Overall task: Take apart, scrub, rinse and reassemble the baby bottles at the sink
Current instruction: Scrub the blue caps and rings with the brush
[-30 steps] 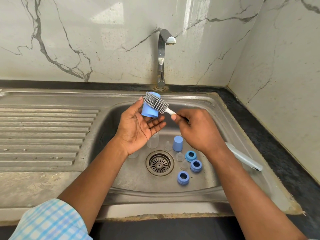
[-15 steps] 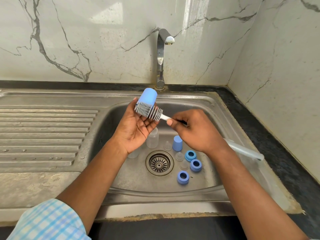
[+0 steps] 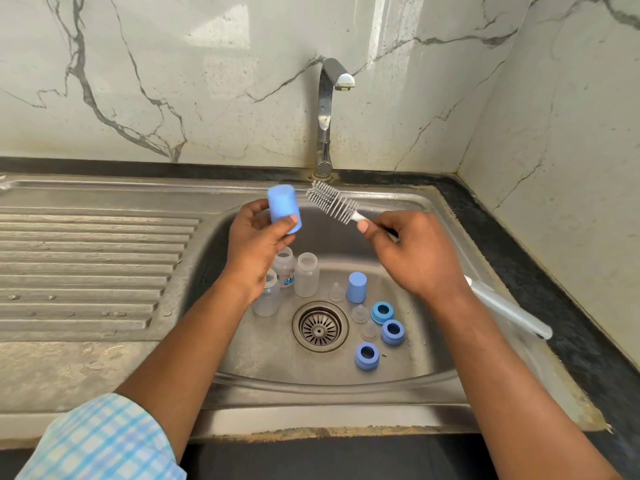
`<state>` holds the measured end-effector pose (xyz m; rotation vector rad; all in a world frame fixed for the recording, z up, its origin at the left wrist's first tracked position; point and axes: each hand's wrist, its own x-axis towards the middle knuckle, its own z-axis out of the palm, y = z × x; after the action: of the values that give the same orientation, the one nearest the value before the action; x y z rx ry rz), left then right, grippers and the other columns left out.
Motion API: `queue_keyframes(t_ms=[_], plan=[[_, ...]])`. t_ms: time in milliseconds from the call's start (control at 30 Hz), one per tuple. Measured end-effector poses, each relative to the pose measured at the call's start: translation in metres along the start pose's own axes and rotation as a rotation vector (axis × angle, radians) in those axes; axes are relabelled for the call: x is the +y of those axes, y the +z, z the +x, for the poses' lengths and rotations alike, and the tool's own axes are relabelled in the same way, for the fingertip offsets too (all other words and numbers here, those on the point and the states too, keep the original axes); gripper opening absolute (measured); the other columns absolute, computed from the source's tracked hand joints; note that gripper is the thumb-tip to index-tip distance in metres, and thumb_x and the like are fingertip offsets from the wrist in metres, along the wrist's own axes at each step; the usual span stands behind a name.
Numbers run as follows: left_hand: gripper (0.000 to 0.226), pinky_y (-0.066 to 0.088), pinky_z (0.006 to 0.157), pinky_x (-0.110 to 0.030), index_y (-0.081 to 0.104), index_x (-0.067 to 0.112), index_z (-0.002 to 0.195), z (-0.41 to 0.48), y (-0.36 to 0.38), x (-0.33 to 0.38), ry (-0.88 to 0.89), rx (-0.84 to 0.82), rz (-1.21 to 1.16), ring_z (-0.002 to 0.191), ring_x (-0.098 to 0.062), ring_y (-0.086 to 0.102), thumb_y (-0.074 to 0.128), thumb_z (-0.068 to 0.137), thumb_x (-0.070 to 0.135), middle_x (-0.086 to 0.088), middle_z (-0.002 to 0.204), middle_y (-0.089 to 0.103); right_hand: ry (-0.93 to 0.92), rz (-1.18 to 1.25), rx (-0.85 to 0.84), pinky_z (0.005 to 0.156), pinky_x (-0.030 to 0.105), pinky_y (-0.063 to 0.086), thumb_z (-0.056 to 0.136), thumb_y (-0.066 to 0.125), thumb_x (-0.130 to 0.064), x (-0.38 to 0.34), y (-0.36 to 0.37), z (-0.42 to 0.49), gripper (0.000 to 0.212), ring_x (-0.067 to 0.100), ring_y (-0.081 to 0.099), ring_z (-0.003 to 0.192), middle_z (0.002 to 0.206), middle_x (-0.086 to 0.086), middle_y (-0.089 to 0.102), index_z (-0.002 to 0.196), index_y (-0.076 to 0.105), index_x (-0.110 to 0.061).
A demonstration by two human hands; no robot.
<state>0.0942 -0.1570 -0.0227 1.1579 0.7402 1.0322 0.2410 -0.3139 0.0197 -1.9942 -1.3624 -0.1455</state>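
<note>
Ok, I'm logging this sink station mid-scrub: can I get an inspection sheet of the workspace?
Surface: steel sink, ribbed drainboard on its left.
Job's things: three clear bottles, standing blue cap, three blue rings, clear teats, all in the basin.
Clutter: nothing seen.
Hands: left hand holds a second blue cap; right hand grips the brush, clear of that cap.
Cables: nothing seen.
Surroundings: tap, no water running; marble walls.

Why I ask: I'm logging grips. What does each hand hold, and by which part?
The left hand grips the blue cap round its side; the right hand pinches the bottle brush by its handle, just behind the bristles.
</note>
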Motion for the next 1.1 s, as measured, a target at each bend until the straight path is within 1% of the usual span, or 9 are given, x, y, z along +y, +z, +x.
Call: queue_keyframes(t_ms=[67,133,233,333,533,733,933,1033,1100], plan=[[0.044,0.052,0.078,-0.019,0.055,0.025,0.106,0.001,-0.004,-0.005,0.186,0.031,0.266,0.097,-0.011,0.064,0.078,0.078,-0.001,0.006,0.106,0.065,0.007,0.015,0.009,0.050,0.034,0.033,0.096,0.058,-0.042,0.003,-0.003,0.001,0.042,0.021,0.044,0.051,0.049,-0.001,0.044,0.066,0.060,-0.013],[0.046,0.049,0.076,-0.014,0.056,0.024,0.106,-0.001,-0.004,-0.008,0.289,-0.012,0.400,0.098,-0.008,0.062,0.080,0.075,0.000,0.008,0.108,0.064,0.008,0.019,0.000,0.050,0.035,0.035,0.096,0.058,-0.042,0.004,-0.001,0.001,0.043,0.022,0.045,0.051,0.049,-0.001,0.045,0.065,0.059,-0.013],[0.049,0.054,0.088,-0.029,0.057,0.024,0.109,-0.001,-0.002,-0.014,0.339,-0.053,0.463,0.104,-0.010,0.065,0.084,0.073,0.004,0.005,0.111,0.067,-0.006,0.024,-0.039,0.050,0.032,0.034,0.096,0.057,-0.044,0.003,0.005,-0.001,0.043,0.020,0.045,0.051,0.050,-0.002,0.047,0.066,0.059,-0.014],[0.050,0.056,0.090,-0.035,0.060,0.024,0.109,-0.004,0.000,-0.015,0.333,-0.086,0.460,0.101,-0.011,0.068,0.086,0.071,0.005,0.007,0.108,0.070,-0.022,-0.002,-0.084,0.049,0.031,0.033,0.096,0.056,-0.047,0.000,0.010,-0.001,0.041,0.017,0.049,0.053,0.052,-0.002,0.051,0.069,0.063,-0.017],[0.052,0.052,0.092,-0.024,0.064,0.018,0.110,-0.015,0.011,-0.013,0.350,-0.220,0.382,0.105,-0.008,0.067,0.084,0.068,-0.006,0.004,0.110,0.071,0.071,-0.046,0.046,0.050,0.029,0.025,0.097,0.055,-0.044,0.004,0.012,0.003,0.046,0.020,0.046,0.050,0.049,-0.004,0.047,0.060,0.053,-0.018],[0.043,0.057,0.084,-0.030,0.064,0.020,0.106,-0.012,0.008,-0.010,0.281,-0.096,0.336,0.096,-0.010,0.071,0.082,0.073,-0.002,0.002,0.104,0.073,-0.030,-0.040,-0.043,0.048,0.029,0.022,0.097,0.055,-0.045,0.002,0.008,0.003,0.047,0.016,0.041,0.047,0.047,-0.002,0.043,0.063,0.054,-0.013],[0.051,0.052,0.089,-0.021,0.063,0.024,0.108,-0.022,0.014,-0.010,0.368,-0.219,0.423,0.103,-0.003,0.067,0.081,0.071,-0.006,0.013,0.108,0.070,0.027,-0.098,0.058,0.048,0.029,0.024,0.097,0.056,-0.045,0.007,0.008,0.005,0.043,0.017,0.045,0.048,0.049,-0.004,0.048,0.067,0.062,-0.015],[0.047,0.054,0.088,-0.025,0.063,0.027,0.106,-0.017,0.010,-0.012,0.412,-0.154,0.499,0.100,-0.003,0.068,0.083,0.072,0.001,0.012,0.105,0.071,-0.007,-0.112,-0.007,0.048,0.028,0.024,0.097,0.054,-0.047,0.005,0.007,0.003,0.045,0.014,0.045,0.048,0.049,-0.004,0.047,0.063,0.057,-0.018],[0.042,0.057,0.086,-0.032,0.065,0.018,0.111,-0.012,0.006,-0.011,0.379,-0.084,0.488,0.096,-0.006,0.070,0.082,0.075,0.006,0.005,0.104,0.074,-0.037,-0.128,-0.074,0.049,0.029,0.023,0.097,0.054,-0.048,-0.002,0.009,0.002,0.047,0.013,0.043,0.048,0.048,-0.005,0.044,0.058,0.050,-0.022]])
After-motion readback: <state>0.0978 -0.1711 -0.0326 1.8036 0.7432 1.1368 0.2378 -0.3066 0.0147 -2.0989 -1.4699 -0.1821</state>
